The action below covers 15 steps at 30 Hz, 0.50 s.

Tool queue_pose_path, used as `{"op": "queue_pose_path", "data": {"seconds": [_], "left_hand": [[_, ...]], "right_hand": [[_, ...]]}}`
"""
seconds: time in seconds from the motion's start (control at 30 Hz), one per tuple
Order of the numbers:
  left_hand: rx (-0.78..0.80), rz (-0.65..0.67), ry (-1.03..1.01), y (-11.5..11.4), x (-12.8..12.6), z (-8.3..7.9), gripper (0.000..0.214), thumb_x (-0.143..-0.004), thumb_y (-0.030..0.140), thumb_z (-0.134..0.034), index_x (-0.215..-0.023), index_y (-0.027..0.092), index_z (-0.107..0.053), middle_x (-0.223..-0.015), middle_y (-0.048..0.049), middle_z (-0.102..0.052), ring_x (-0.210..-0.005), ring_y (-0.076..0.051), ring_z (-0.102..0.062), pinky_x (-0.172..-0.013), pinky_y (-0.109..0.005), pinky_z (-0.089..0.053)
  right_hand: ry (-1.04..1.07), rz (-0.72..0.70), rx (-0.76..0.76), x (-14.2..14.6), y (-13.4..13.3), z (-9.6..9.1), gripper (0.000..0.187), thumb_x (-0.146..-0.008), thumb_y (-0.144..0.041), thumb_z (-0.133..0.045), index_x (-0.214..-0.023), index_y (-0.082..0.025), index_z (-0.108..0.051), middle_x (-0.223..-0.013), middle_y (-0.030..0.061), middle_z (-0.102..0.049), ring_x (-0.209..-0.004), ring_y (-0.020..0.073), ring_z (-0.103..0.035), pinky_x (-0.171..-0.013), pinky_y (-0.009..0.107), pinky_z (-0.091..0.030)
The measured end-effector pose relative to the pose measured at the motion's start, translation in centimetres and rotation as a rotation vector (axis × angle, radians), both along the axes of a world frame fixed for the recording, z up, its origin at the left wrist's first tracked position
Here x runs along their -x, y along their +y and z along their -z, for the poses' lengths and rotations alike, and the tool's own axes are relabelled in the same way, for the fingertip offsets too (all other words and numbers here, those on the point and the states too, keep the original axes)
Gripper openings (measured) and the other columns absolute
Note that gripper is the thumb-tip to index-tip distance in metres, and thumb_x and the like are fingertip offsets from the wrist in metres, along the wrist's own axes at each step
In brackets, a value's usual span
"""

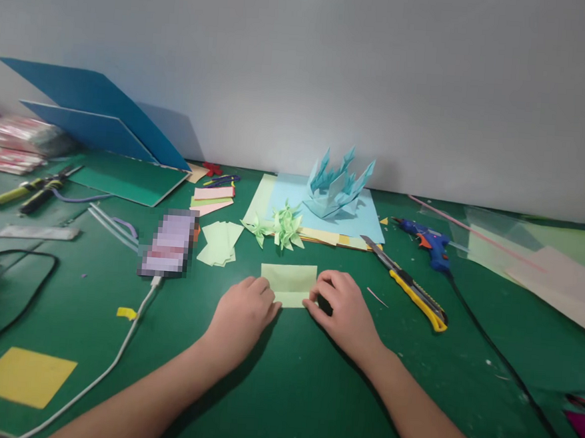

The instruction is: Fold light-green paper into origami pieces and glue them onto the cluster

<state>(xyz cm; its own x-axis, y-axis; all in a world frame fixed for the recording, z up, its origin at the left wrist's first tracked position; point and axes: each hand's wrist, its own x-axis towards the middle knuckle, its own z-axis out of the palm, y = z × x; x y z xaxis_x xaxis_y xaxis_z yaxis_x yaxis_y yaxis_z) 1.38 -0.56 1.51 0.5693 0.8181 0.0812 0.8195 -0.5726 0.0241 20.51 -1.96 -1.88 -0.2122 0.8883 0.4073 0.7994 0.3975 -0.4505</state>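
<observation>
A green worktop (300, 393) spreads under everything, and toward its back a blue folded-paper model (331, 194) stands on stacked sheets (367, 219). A yellow-handled box cutter (412, 287) lies to the right, well apart from the work. The left hand (246, 309) and right hand (343, 309) rest at either side of a pale green paper rectangle (288, 280), which lies on the worktop between them. The left fingers are bunched together at its left edge; the right thumb and index finger curve around a dark gap, their tips at the right edge. Whether either hand pinches the paper, I cannot tell. The sheet should be nearly weightless, thin and crisp, apt to slide on the smooth top and to tear or wrinkle if tugged. The near corners seem the best hold, with light fingertip pressure along the crosswise line near its lower edge.
</observation>
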Motion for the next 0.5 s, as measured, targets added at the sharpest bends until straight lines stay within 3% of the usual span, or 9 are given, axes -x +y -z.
{"op": "queue_pose_path", "data": {"seconds": [0.03,0.13,0.2,0.33,0.5], "left_hand": [[0.022,0.005,-0.026,0.4,0.0,0.3,0.024,-0.088,0.021,-0.048,-0.073,0.012,-0.064,-0.077,-0.0076,-0.061,-0.072,-0.021,-0.056,-0.064,-0.032,-0.044],[0.083,0.055,-0.102,1.1,0.1,0.9,0.022,-0.091,0.02,-0.044,-0.083,0.014,-0.064,-0.08,-0.0058,-0.06,-0.074,-0.019,-0.055,-0.069,-0.032,-0.046],[0.098,0.092,-0.142,1.1,0.1,1.2,0.023,-0.091,0.016,-0.041,-0.091,0.017,-0.064,-0.084,-0.0055,-0.059,-0.076,-0.019,-0.054,-0.07,-0.032,-0.046],[0.09,0.193,-0.202,0.8,0.1,1.5,0.027,-0.088,0.007,-0.039,-0.098,0.017,-0.062,-0.093,-0.0068,-0.058,-0.084,-0.019,-0.052,-0.075,-0.032,-0.047],[0.084,0.248,-0.211,0.7,-0.1,1.5,0.026,-0.088,0.006,-0.04,-0.099,0.015,-0.061,-0.094,-0.0072,-0.06,-0.084,-0.019,-0.053,-0.077,-0.033,-0.048]], "right_hand": [[0.001,0.012,-0.004,0.1,0.0,0.1,0.006,-0.083,-0.024,-0.055,-0.082,-0.018,-0.058,-0.094,0.0091,-0.058,-0.092,0.0242,-0.053,-0.08,0.039,-0.044],[0.001,0.031,0.001,0.4,0.0,0.5,0.031,-0.084,-0.025,-0.053,-0.113,-0.018,-0.051,-0.126,0.0145,-0.05,-0.117,0.0293,-0.045,-0.094,0.047,-0.039],[0.003,0.021,0.033,0.4,0.0,0.6,0.044,-0.085,-0.025,-0.05,-0.128,-0.021,-0.041,-0.138,0.0133,-0.041,-0.125,0.0292,-0.04,-0.098,0.049,-0.037],[0.042,-0.015,0.046,0.3,0.0,0.7,0.055,-0.085,-0.024,-0.049,-0.137,-0.024,-0.03,-0.137,0.0105,-0.045,-0.125,0.0271,-0.042,-0.099,0.048,-0.038],[0.068,-0.022,0.022,0.1,0.1,1.1,0.052,-0.086,-0.025,-0.049,-0.136,-0.024,-0.034,-0.123,0.0107,-0.055,-0.114,0.0278,-0.049,-0.094,0.048,-0.041]]}}
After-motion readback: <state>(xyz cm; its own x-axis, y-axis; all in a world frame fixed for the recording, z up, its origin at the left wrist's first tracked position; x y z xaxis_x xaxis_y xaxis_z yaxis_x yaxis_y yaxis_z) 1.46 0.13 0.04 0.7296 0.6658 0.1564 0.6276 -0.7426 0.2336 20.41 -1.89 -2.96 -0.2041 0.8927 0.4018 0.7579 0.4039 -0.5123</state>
